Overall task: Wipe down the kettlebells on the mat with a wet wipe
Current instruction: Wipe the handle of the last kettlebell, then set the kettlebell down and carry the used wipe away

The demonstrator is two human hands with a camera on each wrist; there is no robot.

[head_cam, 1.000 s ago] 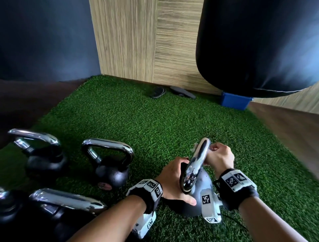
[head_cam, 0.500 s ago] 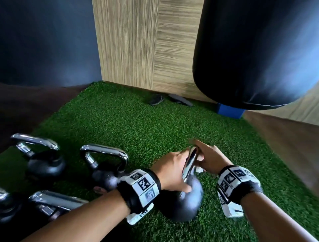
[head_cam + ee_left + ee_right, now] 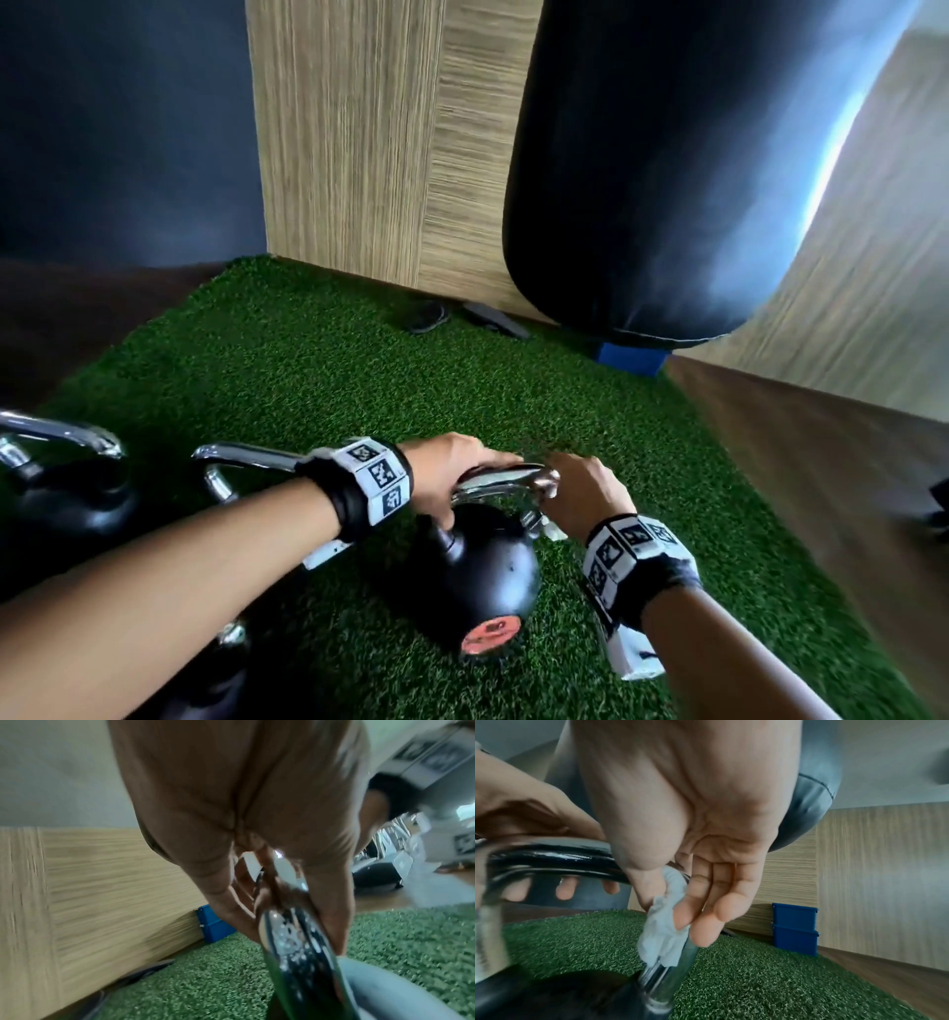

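Observation:
A black kettlebell point(image 3: 480, 580) with a chrome handle point(image 3: 506, 475) is tipped toward me on the green mat point(image 3: 318, 370), its pink base label facing up. My left hand point(image 3: 452, 483) grips the top of the handle point(image 3: 295, 941), fingers curled under the bar. My right hand point(image 3: 580, 493) holds a white wet wipe point(image 3: 666, 925) pinched round the handle's right leg point(image 3: 659, 977). A bit of the wipe point(image 3: 552, 532) shows below that hand. Other kettlebells point(image 3: 67, 493) stand at the left.
A big black punching bag point(image 3: 667, 169) hangs at the back right, over a blue box point(image 3: 629, 357). A wood-panel wall point(image 3: 359, 144) closes the far side. Two dark flat objects point(image 3: 426, 318) lie on the mat by the wall. Brown floor point(image 3: 821, 462) borders the mat on the right.
The kettlebell has been turned so the handle lies crosswise and the base label faces me. My left hand moved onto the top bar, and the right hand slid the wipe to the handle's right leg.

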